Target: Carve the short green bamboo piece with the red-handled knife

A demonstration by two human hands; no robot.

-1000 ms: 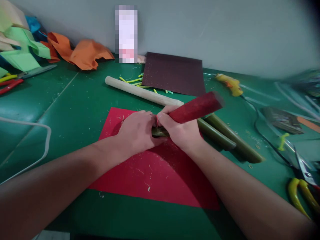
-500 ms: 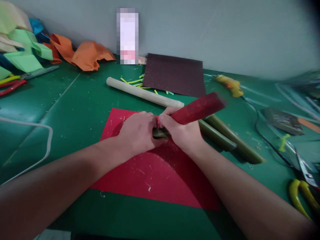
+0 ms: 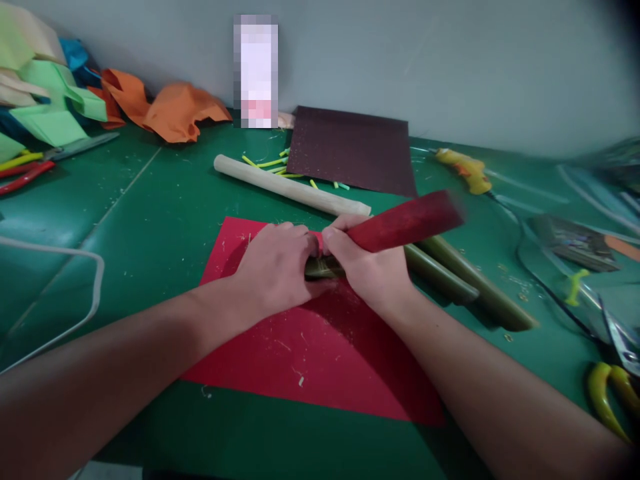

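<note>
Under my left hand (image 3: 277, 263), a short olive-green piece that looks like bamboo (image 3: 324, 268) is pressed down on a red sheet (image 3: 260, 360); most of it is covered by the fingers. My right hand (image 3: 373, 270) is closed around a tool with a thick red handle (image 3: 410, 220), which slants up to the right. The tool's working end is hidden by my fingers, close to the olive-green piece. Beyond my right hand lie two olive-green tubes (image 3: 480, 287). Behind both hands rests a pale wooden stick (image 3: 295, 189). Small shavings dot the red sheet.
A dark brown sheet (image 3: 350, 150) lies at the back over yellow-green strips. At right are a yellow glue gun (image 3: 465, 170) with a cord and yellow-handled scissors (image 3: 607, 393). Orange cloth (image 3: 183, 113) and red-handled scissors (image 3: 27, 177) lie at left, with a white cable (image 3: 97, 287).
The red handle and my right hand have shifted slightly right and down. My left hand stays almost in place on the olive-green piece. The view has moved a little.
</note>
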